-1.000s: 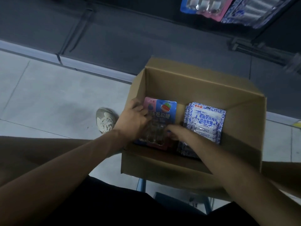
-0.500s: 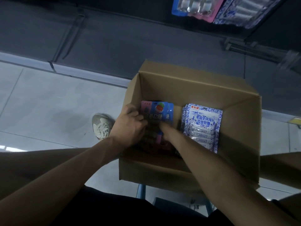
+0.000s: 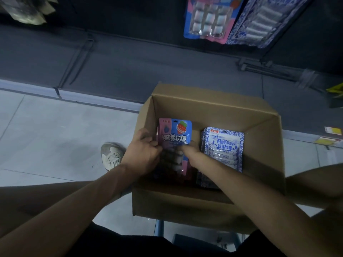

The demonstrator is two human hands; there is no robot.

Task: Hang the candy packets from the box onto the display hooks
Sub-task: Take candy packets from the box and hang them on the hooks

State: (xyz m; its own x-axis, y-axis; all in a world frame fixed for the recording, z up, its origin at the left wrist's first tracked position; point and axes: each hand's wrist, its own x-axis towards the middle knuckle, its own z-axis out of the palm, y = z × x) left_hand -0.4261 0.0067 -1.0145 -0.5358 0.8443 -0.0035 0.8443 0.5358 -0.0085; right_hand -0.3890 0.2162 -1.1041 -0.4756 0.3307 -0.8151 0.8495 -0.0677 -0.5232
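Note:
An open cardboard box (image 3: 263,127) stands in front of me. Inside on the left is a stack of pink-and-blue candy packets (image 3: 176,132) with fruit pictures. My left hand (image 3: 143,153) grips the stack's left edge, fingers curled over it. My right hand (image 3: 187,148) holds the stack from the right; its fingers are mostly hidden behind the packets. A stack of blue-and-white patterned packets (image 3: 224,145) lies untouched in the box's right half. On the dark display above hang a pink-and-blue packet (image 3: 207,17) and a blue-and-white packet (image 3: 256,21).
A dark shelf base (image 3: 130,62) runs behind the box, above the grey tiled floor (image 3: 46,136). A light sneaker (image 3: 111,155) stands left of the box. A blue stool frame (image 3: 159,228) shows beneath the box. Pale packets (image 3: 27,10) hang at the top left.
The top pink-and-blue packets have risen and tilted up in the box between both hands. The camera has tipped upward, bringing the hanging packets into fuller view.

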